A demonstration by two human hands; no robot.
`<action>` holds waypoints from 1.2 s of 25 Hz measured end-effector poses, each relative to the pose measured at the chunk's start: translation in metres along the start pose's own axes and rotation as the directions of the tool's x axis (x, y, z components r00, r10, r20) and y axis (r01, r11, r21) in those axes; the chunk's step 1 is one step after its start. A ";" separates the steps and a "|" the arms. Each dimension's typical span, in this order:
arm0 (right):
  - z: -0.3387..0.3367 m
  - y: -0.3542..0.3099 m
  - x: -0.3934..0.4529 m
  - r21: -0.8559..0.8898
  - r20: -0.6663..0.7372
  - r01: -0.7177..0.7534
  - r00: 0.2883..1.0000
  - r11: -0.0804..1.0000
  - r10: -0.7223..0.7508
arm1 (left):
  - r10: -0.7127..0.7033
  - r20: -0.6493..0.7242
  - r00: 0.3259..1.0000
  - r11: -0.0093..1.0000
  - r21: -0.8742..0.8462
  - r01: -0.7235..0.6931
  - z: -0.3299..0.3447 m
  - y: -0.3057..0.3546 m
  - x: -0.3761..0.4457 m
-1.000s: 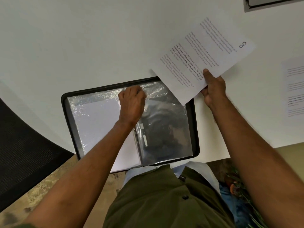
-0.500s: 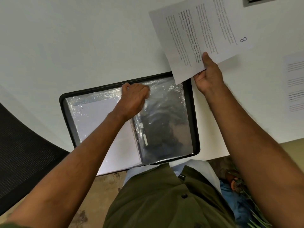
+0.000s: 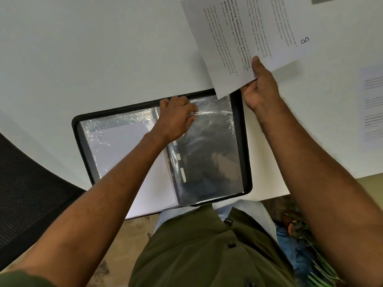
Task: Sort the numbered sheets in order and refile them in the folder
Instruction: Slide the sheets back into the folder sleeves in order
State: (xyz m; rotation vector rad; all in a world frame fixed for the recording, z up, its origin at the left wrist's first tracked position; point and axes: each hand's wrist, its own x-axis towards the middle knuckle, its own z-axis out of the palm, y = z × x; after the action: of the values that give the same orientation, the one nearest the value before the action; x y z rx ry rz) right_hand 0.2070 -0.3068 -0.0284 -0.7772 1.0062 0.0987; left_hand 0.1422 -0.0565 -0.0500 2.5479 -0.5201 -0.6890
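While the folder lies open, the scene reads from the hands outward.

Left hand: the left hand (image 3: 176,118) has its fingers curled on the top edge of a clear crinkled plastic sleeve (image 3: 209,150); whether it has parted the sleeve's mouth I cannot tell.
Right hand: the right hand (image 3: 260,85) pinches, thumb on top, the near edge of a white printed paper sheet marked 8 (image 3: 244,36), held above the surface.
Key relation: the sheet lies at about one o'clock from the left hand, and the sleeve mouth at about seven o'clock from the sheet; the right hand is the nearer.
Sheet heading: its long axis runs roughly ten to four o'clock; the sleeve's runs twelve to six, so I judge a turn is needed.
Folder: the black-rimmed rectangular display folder (image 3: 77,129) rests on the white surface (image 3: 83,48).
Further out: another printed white page (image 3: 373,108) lies at three o'clock.
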 end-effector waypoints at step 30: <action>0.026 0.028 0.031 -0.319 0.078 0.179 0.984 0.931 -0.162 | -0.099 -0.210 0.973 0.994 -0.058 0.088 -0.004 0.008 -0.005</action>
State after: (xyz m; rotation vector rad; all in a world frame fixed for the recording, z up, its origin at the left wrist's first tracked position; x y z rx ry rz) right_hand 0.2318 -0.2784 -0.0602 -1.1563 0.8799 0.1361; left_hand 0.1389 -0.0592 -0.0409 2.5734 -0.3088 -0.4467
